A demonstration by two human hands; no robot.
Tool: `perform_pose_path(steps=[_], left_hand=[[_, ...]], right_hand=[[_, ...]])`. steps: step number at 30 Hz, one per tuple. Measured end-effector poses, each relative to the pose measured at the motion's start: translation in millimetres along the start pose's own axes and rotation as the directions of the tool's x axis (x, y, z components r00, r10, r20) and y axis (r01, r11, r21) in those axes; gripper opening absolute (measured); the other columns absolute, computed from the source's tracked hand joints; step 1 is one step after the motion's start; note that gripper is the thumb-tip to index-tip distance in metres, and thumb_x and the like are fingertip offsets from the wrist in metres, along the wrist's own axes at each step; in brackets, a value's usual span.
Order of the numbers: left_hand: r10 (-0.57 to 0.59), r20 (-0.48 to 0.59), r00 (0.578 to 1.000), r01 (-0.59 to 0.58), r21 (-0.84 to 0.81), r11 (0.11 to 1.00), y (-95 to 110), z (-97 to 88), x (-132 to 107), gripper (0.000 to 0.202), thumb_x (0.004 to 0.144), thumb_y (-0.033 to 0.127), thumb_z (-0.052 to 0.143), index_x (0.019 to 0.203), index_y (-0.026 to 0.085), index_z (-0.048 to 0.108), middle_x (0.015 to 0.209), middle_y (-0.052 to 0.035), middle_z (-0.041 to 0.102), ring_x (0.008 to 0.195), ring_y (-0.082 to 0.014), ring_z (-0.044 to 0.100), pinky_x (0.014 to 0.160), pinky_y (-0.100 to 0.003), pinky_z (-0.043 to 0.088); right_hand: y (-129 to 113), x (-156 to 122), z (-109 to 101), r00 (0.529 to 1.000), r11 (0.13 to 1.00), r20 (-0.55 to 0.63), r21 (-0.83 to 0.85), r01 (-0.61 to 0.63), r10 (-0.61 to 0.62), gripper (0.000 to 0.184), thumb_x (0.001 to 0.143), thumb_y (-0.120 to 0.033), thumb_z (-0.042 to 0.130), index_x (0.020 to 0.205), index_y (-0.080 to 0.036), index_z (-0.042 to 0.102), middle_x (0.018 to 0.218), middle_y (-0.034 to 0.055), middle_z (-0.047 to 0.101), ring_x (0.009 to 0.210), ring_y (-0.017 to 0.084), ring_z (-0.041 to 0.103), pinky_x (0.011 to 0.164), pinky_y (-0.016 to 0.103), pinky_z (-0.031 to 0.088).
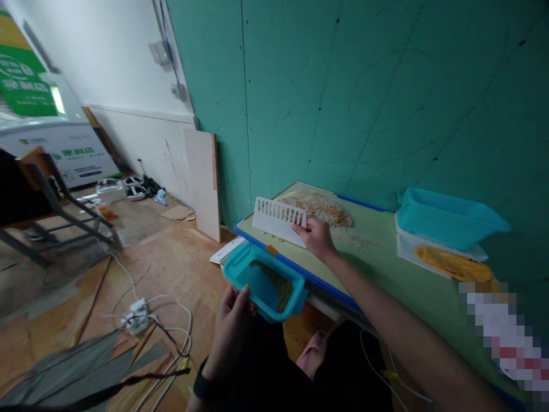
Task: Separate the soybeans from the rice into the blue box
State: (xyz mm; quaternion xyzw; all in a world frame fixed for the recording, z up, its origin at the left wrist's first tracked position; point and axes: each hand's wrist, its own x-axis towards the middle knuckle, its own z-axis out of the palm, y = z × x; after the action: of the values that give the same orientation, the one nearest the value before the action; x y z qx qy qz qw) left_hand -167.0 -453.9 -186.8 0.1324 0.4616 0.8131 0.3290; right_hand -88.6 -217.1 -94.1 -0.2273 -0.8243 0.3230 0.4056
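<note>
My left hand (pixel 235 312) grips the near rim of a blue plastic tub (pixel 234 273), held tilted just below the table's edge. Small green-brown beans (pixel 278 286) lie in the tub along its right side. My right hand (pixel 316 236) is closed on the right end of a white slotted scraper (pixel 278 220), which stands on edge on the table with its slots upward. Behind the scraper spreads a pile of mixed yellow and pale grains (pixel 319 207). A thinner scatter of pale grains (pixel 355 239) lies to the right of my right hand.
The green tabletop (pixel 386 260) has a blue edge and stands against a green wall (pixel 343 103). At its far right are a second blue tub (pixel 450 217) and an orange cloth (pixel 454 264). A power strip (pixel 136 317) with loose cables lies on the floor at left.
</note>
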Motion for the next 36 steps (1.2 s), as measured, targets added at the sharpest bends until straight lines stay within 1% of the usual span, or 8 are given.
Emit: perform_pose_path(steps=[5, 10, 14, 17, 22, 27, 31, 36], left_hand=[[0.001, -0.043, 0.999, -0.001, -0.004, 1.000, 10.9, 1.7, 9.3, 0.024, 0.074, 0.034, 0.076, 0.071, 0.018, 0.058, 0.053, 0.0054, 0.057, 0.047, -0.0081, 0.053, 0.048, -0.018, 0.043], [0.005, -0.067, 0.998, -0.005, 0.003, 1.000, 18.1, 4.9, 11.2, 0.028, 0.071, 0.035, 0.078, 0.069, 0.018, 0.057, 0.052, 0.0053, 0.056, 0.046, -0.0080, 0.053, 0.047, -0.018, 0.043], [0.007, -0.065, 0.998, -0.006, 0.008, 1.000, 16.9, 6.2, 11.2, 0.026, 0.070, 0.036, 0.078, 0.073, 0.018, 0.059, 0.054, 0.0047, 0.058, 0.046, -0.0082, 0.053, 0.048, -0.018, 0.043], [0.004, -0.056, 0.998, -0.004, 0.012, 1.000, 15.9, 6.7, 12.1, 0.027, 0.070, 0.036, 0.078, 0.072, 0.018, 0.058, 0.053, 0.0044, 0.059, 0.046, -0.0085, 0.054, 0.047, -0.018, 0.042], [0.003, -0.045, 0.999, -0.002, 0.013, 1.000, 16.6, 9.7, 10.7, 0.028, 0.071, 0.037, 0.077, 0.071, 0.018, 0.057, 0.051, 0.0047, 0.058, 0.045, -0.0084, 0.053, 0.046, -0.018, 0.041], [-0.003, -0.053, 0.999, 0.004, 0.016, 1.000, 17.7, 11.2, 9.2, 0.028, 0.071, 0.037, 0.078, 0.072, 0.018, 0.057, 0.050, 0.0048, 0.057, 0.044, -0.0082, 0.053, 0.047, -0.018, 0.041], [-0.004, -0.046, 0.999, 0.005, 0.020, 1.000, 17.7, 9.0, 11.6, 0.028, 0.071, 0.037, 0.077, 0.071, 0.018, 0.057, 0.050, 0.0038, 0.059, 0.044, -0.0090, 0.054, 0.046, -0.018, 0.040], [-0.001, -0.045, 0.999, 0.002, 0.011, 1.000, 15.8, 6.8, 14.7, 0.027, 0.071, 0.037, 0.078, 0.075, 0.019, 0.058, 0.055, 0.0032, 0.061, 0.046, -0.0097, 0.054, 0.048, -0.020, 0.041]], right_hand=[[-5.2, -1.5, -0.6, 1.000, 1.000, 0.010, 0.021, 0.004, -0.004, 0.019, 0.079, -0.032, 0.064, 0.089, -0.018, 0.072, 0.082, 0.0070, 0.075, 0.077, 0.023, 0.070, 0.066, 0.028, 0.053], [-9.8, -3.6, -1.2, 1.000, 0.997, 0.023, 0.075, -0.007, 0.005, 0.020, 0.079, -0.033, 0.063, 0.085, -0.017, 0.072, 0.079, 0.0073, 0.075, 0.076, 0.024, 0.071, 0.065, 0.029, 0.053], [-10.2, -4.7, -0.1, 0.999, 0.996, 0.033, 0.088, -0.004, 0.001, 0.020, 0.079, -0.034, 0.063, 0.084, -0.017, 0.072, 0.078, 0.0074, 0.074, 0.076, 0.024, 0.071, 0.067, 0.030, 0.054], [-9.2, -4.8, 0.7, 0.999, 0.996, 0.036, 0.091, 0.003, -0.006, 0.022, 0.079, -0.035, 0.063, 0.086, -0.016, 0.072, 0.082, 0.0081, 0.075, 0.076, 0.024, 0.071, 0.066, 0.030, 0.054], [-4.9, -4.4, 1.7, 1.000, 1.000, -0.005, 0.023, 0.009, -0.009, 0.025, 0.080, -0.037, 0.062, 0.089, -0.015, 0.072, 0.083, 0.0093, 0.075, 0.076, 0.024, 0.071, 0.065, 0.030, 0.053], [-2.7, -4.7, 3.0, 0.999, 0.999, 0.028, 0.047, 0.027, -0.028, 0.024, 0.081, -0.037, 0.061, 0.088, -0.016, 0.072, 0.083, 0.0083, 0.075, 0.078, 0.024, 0.070, 0.067, 0.030, 0.053], [-6.8, -5.5, 1.8, 0.999, 0.998, 0.030, 0.051, 0.023, -0.024, 0.023, 0.081, -0.036, 0.061, 0.086, -0.017, 0.071, 0.081, 0.0074, 0.074, 0.077, 0.023, 0.070, 0.067, 0.029, 0.053], [-14.4, -7.5, -0.6, 0.999, 0.998, 0.036, 0.052, 0.030, -0.031, 0.019, 0.080, -0.033, 0.061, 0.081, -0.016, 0.070, 0.077, 0.0059, 0.073, 0.073, 0.021, 0.069, 0.066, 0.027, 0.051]])
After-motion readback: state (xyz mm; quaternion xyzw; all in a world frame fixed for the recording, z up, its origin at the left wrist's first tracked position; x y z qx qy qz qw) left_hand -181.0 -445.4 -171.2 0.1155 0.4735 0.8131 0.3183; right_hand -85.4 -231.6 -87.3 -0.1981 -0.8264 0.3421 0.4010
